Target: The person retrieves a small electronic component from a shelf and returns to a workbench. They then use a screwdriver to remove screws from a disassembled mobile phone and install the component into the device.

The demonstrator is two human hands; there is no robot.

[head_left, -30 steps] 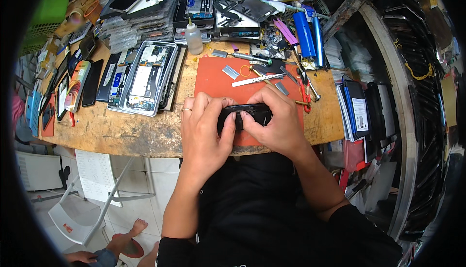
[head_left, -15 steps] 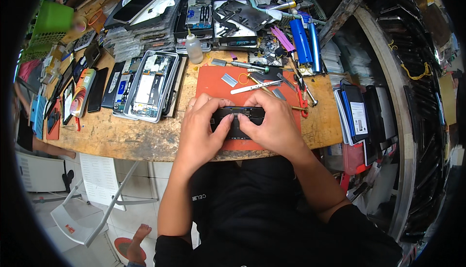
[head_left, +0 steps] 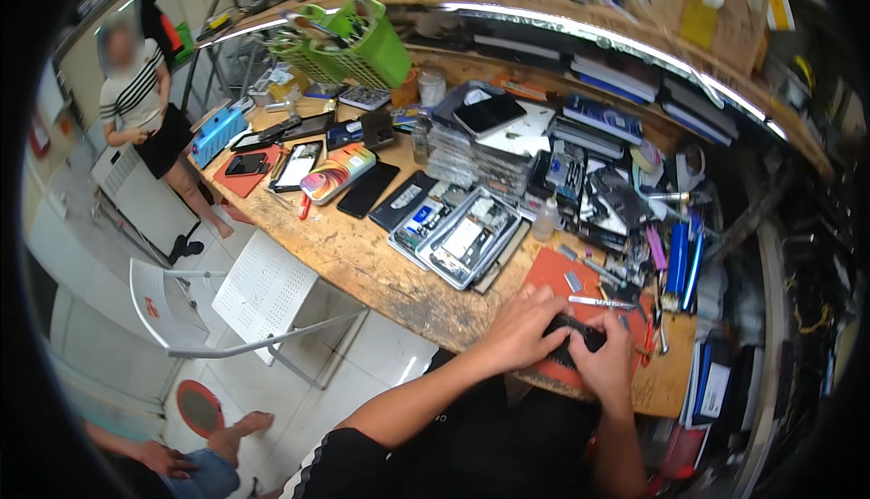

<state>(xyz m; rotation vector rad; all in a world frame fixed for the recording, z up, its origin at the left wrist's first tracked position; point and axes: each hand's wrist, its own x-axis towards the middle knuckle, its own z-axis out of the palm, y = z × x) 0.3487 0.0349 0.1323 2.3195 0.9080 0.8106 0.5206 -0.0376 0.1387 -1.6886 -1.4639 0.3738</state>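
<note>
My left hand (head_left: 522, 330) and my right hand (head_left: 605, 359) are closed around the ends of a dark smartphone (head_left: 589, 336), their thumbs close together over its middle. It appears to be opened, though my fingers cover much of it. Beneath lies an orange-red mat (head_left: 545, 272) at the bench's front edge. On the mat just beyond my hands are pale tweezers (head_left: 600, 302) and a small grey metal plate (head_left: 572, 281). Screwdrivers and other slim tools lie around them.
Left of the mat, a tray (head_left: 471, 238) holds opened phone parts. A squeeze bottle (head_left: 545, 220) stands behind it. Phones and a green basket (head_left: 367, 50) line the wooden bench (head_left: 390, 286). A white chair (head_left: 263, 290) stands left. One person stands far left; another sits lower left.
The view has swung to the left, bringing a standing person and the seated person's hand into sight. My hands stay on the phone, which now appears further right.
</note>
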